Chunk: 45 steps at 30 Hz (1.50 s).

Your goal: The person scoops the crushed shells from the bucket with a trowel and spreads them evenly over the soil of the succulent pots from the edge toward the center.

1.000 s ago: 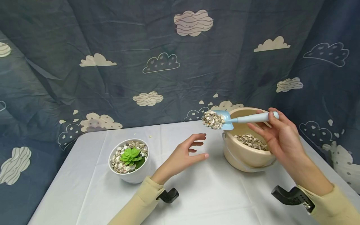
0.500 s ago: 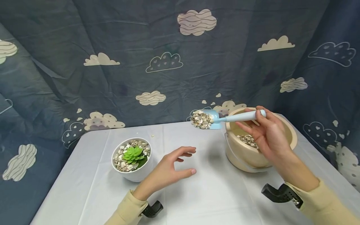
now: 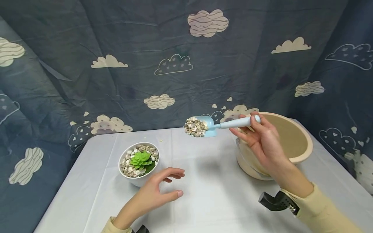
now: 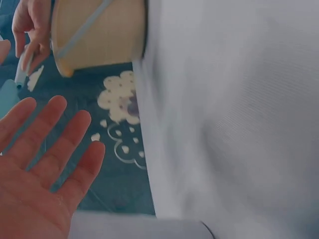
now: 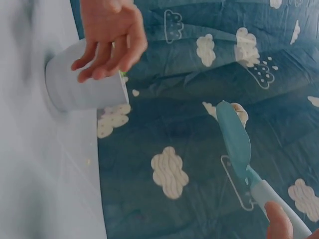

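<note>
Plant [image 3: 141, 159] in pot [image 3: 137, 182] left, bucket [image 3: 291, 136] right, gravel [image 3: 194, 126] on scoop [image 3: 210, 121] between, curtain [image 3: 145, 42] behind table [image 3: 198, 194].

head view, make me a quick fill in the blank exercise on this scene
The right hand grips the scoop by its ____.
The left hand holds ____.
The pot is ____ in colour.
In the head view, the bucket stands to the ____ of the pot.

Missing words: handle; nothing; white; right.

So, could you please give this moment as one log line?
right hand: holds pale-blue long-handled scoop heaped with grey-white chips | left hand: holds nothing | round white pot: leafy green succulent
</note>
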### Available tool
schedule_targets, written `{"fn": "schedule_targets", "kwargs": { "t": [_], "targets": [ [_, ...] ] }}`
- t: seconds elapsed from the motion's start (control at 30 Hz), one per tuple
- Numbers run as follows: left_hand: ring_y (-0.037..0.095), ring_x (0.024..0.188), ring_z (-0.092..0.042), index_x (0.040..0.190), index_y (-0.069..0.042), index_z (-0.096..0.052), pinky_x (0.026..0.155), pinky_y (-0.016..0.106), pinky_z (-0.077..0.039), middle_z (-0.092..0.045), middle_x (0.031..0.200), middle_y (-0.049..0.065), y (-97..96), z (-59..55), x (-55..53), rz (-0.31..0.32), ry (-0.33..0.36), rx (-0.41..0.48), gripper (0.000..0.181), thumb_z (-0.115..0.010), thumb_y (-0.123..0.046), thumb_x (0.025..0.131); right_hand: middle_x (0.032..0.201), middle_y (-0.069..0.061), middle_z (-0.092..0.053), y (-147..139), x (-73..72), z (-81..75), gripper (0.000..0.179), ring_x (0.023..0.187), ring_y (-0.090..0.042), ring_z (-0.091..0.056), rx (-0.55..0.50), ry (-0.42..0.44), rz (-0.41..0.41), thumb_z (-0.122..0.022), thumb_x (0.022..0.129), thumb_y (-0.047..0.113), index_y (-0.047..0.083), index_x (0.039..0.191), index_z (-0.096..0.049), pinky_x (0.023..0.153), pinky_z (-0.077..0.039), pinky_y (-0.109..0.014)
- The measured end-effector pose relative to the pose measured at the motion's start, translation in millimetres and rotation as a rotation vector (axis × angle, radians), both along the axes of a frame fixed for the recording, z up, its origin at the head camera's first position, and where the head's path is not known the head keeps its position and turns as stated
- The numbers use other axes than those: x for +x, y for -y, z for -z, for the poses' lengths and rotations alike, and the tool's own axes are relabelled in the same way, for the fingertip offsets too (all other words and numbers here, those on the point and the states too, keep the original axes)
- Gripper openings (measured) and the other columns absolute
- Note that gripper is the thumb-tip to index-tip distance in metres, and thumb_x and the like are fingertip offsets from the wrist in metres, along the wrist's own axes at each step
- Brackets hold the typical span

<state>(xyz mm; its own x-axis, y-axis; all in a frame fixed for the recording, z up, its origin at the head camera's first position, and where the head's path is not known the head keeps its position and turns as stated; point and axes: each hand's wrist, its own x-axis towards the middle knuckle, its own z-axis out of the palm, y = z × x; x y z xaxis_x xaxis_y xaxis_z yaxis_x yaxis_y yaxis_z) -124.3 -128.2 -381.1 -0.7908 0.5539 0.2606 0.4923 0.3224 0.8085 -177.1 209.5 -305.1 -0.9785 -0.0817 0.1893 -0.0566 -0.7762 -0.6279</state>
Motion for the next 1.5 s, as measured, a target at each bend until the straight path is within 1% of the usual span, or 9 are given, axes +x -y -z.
{"fn": "schedule_targets", "kwargs": {
  "t": [0.2, 0.37, 0.53, 0.73, 1.0, 1.1, 1.2, 1.33, 1.5],
  "targets": [
    [0.02, 0.109, -0.062, 0.129, -0.027, -0.06, 0.089, 0.036, -0.05, -0.064, 0.12, -0.009, 23.7, 8.6, 11.9, -0.044, -0.025, 0.014, 0.042, -0.075, -0.024, 0.089, 0.122, -0.018, -0.049, 14, -1.0, -1.0, 0.02, 0.107, -0.03, -0.057, 0.028, -0.013, -0.001, -0.053, 0.101, 0.009, 0.002, 0.116, -0.042, 0.094, -0.042, -0.056],
    [0.022, 0.107, -0.062, 0.13, -0.025, -0.059, 0.089, 0.034, -0.05, -0.065, 0.119, -0.006, 43.0, 13.2, 20.6, -0.072, -0.022, 0.06, 0.045, -0.075, -0.015, 0.089, 0.122, -0.017, -0.048, 24, -2.0, -1.8, 0.018, 0.112, -0.031, -0.055, 0.028, -0.003, -0.002, -0.053, 0.101, 0.009, 0.001, 0.114, -0.043, 0.095, -0.04, -0.056],
    [0.021, 0.108, -0.062, 0.13, -0.022, -0.06, 0.088, 0.034, -0.051, -0.064, 0.121, -0.003, 63.7, 15.0, 27.5, -0.098, 0.041, 0.085, 0.042, -0.071, -0.011, 0.091, 0.121, -0.017, -0.048, 32, -2.9, -1.0, 0.018, 0.109, -0.031, -0.058, 0.038, -0.004, -0.015, -0.053, 0.101, 0.009, 0.002, 0.114, -0.043, 0.096, -0.04, -0.056],
    [0.022, 0.106, -0.062, 0.127, -0.009, -0.061, 0.084, 0.034, -0.052, -0.065, 0.12, 0.005, 93.9, 16.7, 31.7, -0.116, 0.1, 0.092, 0.034, -0.065, -0.004, 0.094, 0.119, -0.016, -0.052, 42, -3.6, 3.1, 0.019, 0.103, -0.028, -0.06, 0.05, 0.024, -0.026, -0.054, 0.101, 0.01, 0.002, 0.116, -0.046, 0.095, -0.044, -0.053],
    [0.021, 0.094, -0.067, 0.122, -0.007, -0.063, 0.078, 0.029, -0.054, -0.066, 0.111, 0.016, 131.3, 22.2, 27.3, -0.323, 0.068, 0.062, 0.03, -0.068, -0.006, 0.093, 0.124, -0.016, -0.048, 55, -5.6, 8.7, 0.021, 0.111, -0.029, -0.058, 0.089, 0.066, -0.027, -0.053, 0.101, 0.013, 0.004, 0.116, -0.042, 0.094, -0.046, -0.052],
    [0.016, 0.096, -0.066, 0.128, -0.008, -0.058, 0.076, 0.029, -0.054, -0.064, 0.116, 0.016, 137.7, 24.8, 23.1, -0.404, 0.081, 0.062, 0.039, -0.07, -0.007, 0.091, 0.126, -0.016, -0.047, 60, -5.6, 10.4, 0.022, 0.112, -0.028, -0.057, 0.106, 0.102, -0.024, -0.052, 0.102, 0.014, 0.005, 0.118, -0.041, 0.094, -0.046, -0.052],
    [0.012, 0.106, -0.061, 0.138, -0.011, -0.049, 0.078, 0.028, -0.053, -0.057, 0.127, 0.012, 139.4, 25.4, 17.0, -0.466, 0.103, 0.044, 0.053, -0.072, -0.009, 0.09, 0.128, -0.016, -0.048, 65, -5.3, 11.4, 0.023, 0.111, -0.026, -0.058, 0.13, 0.134, -0.014, -0.051, 0.103, 0.014, 0.006, 0.121, -0.04, 0.095, -0.046, -0.051],
    [0.003, 0.119, -0.05, 0.149, -0.013, -0.035, 0.086, 0.028, -0.052, -0.042, 0.144, 0.01, 138.4, 25.2, 8.3, -0.483, 0.139, 0.052, 0.072, -0.074, -0.011, 0.089, 0.129, -0.016, -0.047, 71, -4.4, 14.2, 0.022, 0.11, -0.025, -0.059, 0.161, 0.149, -0.012, -0.048, 0.104, 0.015, 0.007, 0.123, -0.039, 0.095, -0.046, -0.05],
    [-0.004, 0.123, -0.041, 0.154, -0.012, -0.026, 0.093, 0.027, -0.048, -0.03, 0.152, 0.012, 136.7, 26.4, -0.6, -0.441, 0.188, 0.129, 0.082, -0.074, -0.008, 0.088, 0.127, -0.015, -0.046, 77, -3.2, 19.0, 0.017, 0.107, -0.023, -0.059, 0.185, 0.134, -0.018, -0.047, 0.105, 0.015, 0.007, 0.118, -0.038, 0.096, -0.047, -0.05]
  ]
}}
